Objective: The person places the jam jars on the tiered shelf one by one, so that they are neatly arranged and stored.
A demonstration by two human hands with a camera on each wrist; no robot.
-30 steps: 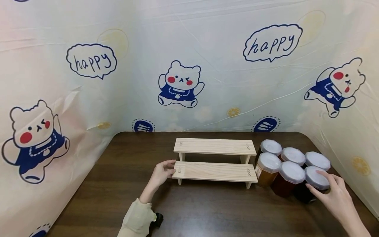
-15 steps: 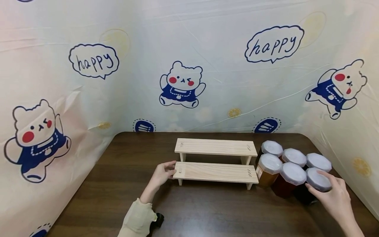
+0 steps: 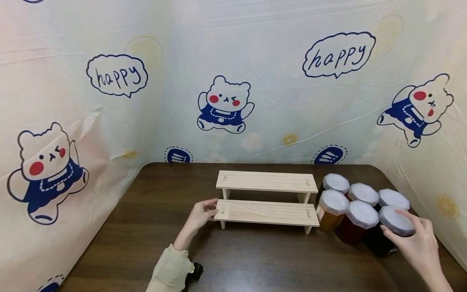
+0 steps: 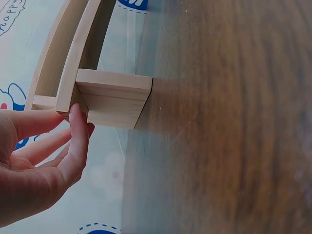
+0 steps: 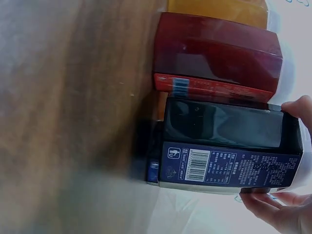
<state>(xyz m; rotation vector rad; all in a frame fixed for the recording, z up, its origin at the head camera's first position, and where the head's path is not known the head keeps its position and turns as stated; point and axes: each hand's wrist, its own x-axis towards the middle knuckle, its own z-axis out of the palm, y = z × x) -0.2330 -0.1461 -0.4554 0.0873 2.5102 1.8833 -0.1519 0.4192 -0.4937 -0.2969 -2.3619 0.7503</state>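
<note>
At the left end of a two-tier wooden display rack, my left hand pinches the lower board between thumb and fingers. The left wrist view shows that hand at the board's corner, beside the rack's slanted leg. On the right, my right hand grips a dark jar by its pale octagonal lid, thumb and fingers on opposite sides. In the right wrist view, the dark jar shows a blue label with a barcode. Whether its base touches the table, I cannot tell.
Several more lidded jars stand close together, among them a dark red jar and an amber jar beside the rack's right end. The brown table meets a cartoon-printed curtain at the back and sides.
The dark jar in my right hand has shifted slightly right and towards me, away from the red jar. My left hand keeps its hold on the rack.
</note>
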